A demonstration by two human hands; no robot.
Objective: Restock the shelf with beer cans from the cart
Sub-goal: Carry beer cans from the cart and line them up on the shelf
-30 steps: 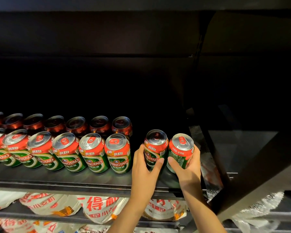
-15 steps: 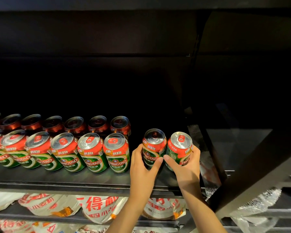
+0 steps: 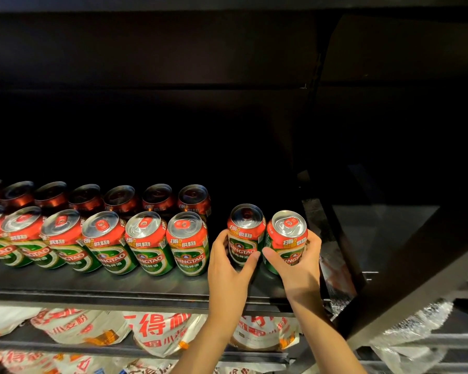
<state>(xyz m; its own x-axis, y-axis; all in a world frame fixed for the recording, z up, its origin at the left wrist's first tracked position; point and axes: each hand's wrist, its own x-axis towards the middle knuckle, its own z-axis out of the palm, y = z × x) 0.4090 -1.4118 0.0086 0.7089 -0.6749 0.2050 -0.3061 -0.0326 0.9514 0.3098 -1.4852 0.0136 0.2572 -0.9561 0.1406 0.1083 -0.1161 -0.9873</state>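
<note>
Two red-and-green beer cans stand side by side at the right end of the dark shelf [image 3: 97, 286]. My left hand [image 3: 229, 268] wraps the left can [image 3: 246, 233]. My right hand [image 3: 299, 265] wraps the right can [image 3: 288, 238]. A front row of matching cans [image 3: 146, 242] runs leftward from a gap beside my left hand. A second row [image 3: 157, 197] stands behind it in shadow. The cart is out of view.
The dark shelf wall and a slanted black post [image 3: 333, 225] close off the right side just past the right can. White and red bags [image 3: 157, 329] fill the shelf below. Crinkled clear plastic [image 3: 411, 327] hangs at the lower right.
Both hands have shifted slightly left with their cans, and the right can has turned so its label faces front.
</note>
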